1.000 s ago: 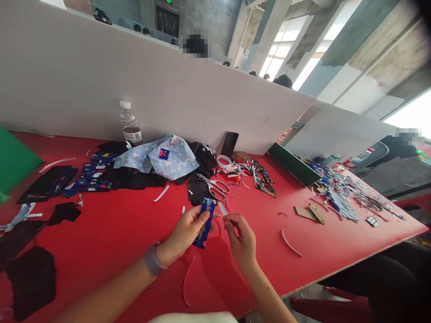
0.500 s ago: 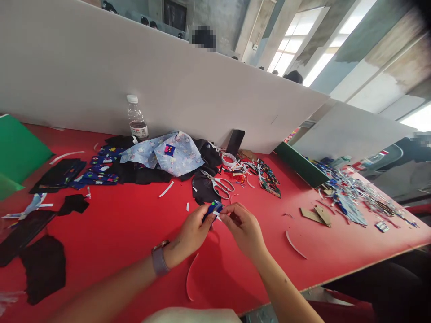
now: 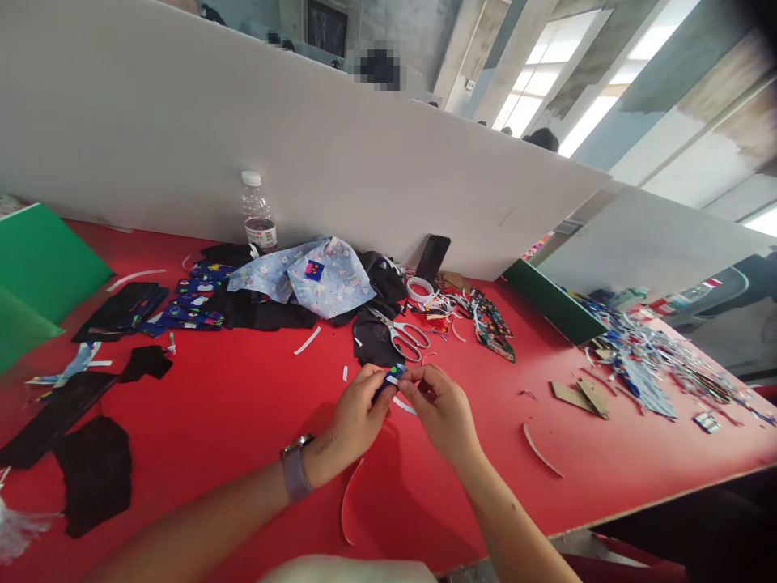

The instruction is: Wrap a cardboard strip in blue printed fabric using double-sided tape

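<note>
Over the middle of the red table, my left hand is closed on a small dark blue patterned fabric piece with a green spot. A short white strip lies across the fabric. The thumb and fingers of my right hand pinch the strip's end at the fabric's right edge, touching my left fingertips. A curved white strip shows just below the fingers; whether it hangs or lies on the table I cannot tell. Beyond the hands, scissors rest partly on a black cloth piece.
Light blue printed cloth lies heaped on dark fabric, near a bottle and a phone. A tape roll sits among scraps. Green boards and cardboard pieces are at the right; black fabric lies left.
The view has shifted slightly, so the table things sit further right. My hands stay together; the white strip now lies flatter on the fabric, and a curved strip shows below them.
</note>
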Tool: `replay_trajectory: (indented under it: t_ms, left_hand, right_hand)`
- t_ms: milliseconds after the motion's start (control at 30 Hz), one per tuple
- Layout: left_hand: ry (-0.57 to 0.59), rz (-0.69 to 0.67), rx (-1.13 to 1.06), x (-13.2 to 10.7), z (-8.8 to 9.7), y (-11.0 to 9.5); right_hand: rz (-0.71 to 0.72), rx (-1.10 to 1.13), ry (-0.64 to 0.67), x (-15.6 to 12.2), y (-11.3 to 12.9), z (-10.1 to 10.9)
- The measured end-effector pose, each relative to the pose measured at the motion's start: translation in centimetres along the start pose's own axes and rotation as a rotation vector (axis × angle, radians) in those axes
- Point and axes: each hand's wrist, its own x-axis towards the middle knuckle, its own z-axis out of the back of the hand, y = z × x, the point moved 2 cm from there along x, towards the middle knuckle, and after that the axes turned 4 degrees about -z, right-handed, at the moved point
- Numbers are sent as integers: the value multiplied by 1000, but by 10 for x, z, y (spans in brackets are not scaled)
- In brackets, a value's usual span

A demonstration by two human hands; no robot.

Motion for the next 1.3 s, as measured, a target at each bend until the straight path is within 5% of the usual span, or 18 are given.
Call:
replay_trajectory:
  t_ms: [733,1033,1300]
  left_hand:
    - [-34,33,-58,1,6,-7]
    - [-42,142,-284,2,11,-8]
    - [-25,160,-264,0,11,-11]
  right_hand:
    - [86,-27,-104,-6,2,-10]
    - [122,2,-70,-14,3,-5]
    - [-9,82,-105,-16,-5,-6]
